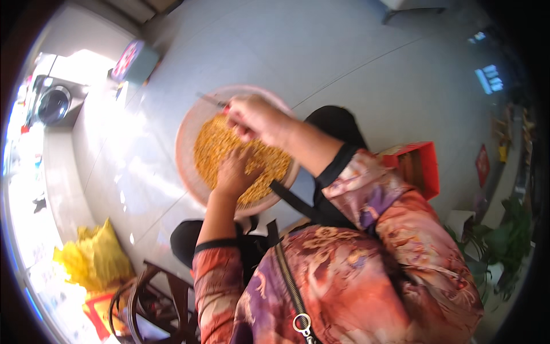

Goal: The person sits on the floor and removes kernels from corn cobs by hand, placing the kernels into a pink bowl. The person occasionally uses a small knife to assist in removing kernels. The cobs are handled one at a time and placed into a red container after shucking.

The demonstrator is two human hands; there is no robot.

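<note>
A wide, shallow pinkish basin (182,161) sits on the floor in front of my knees. Yellow-orange grains, which look like corn kernels (210,142), cover its bottom. My left hand (238,170) rests palm down on the kernels with its fingers apart. Above the basin's far side, my right hand (253,118) is closed around the red handle of a thin metal tool (210,99). The tool's shaft points left over the rim; blur hides whether it is a screwdriver or a blade. A black strap (294,200) hangs from my clothing across the basin's near edge.
Right of my knee stands an open red box (429,170). A dark wooden chair (137,296) and a yellow plastic bag (105,258) are at lower left. Leafy plants (507,241) stand at lower right. A front-loading washing machine (53,105) and a carton (137,62) lie farther left.
</note>
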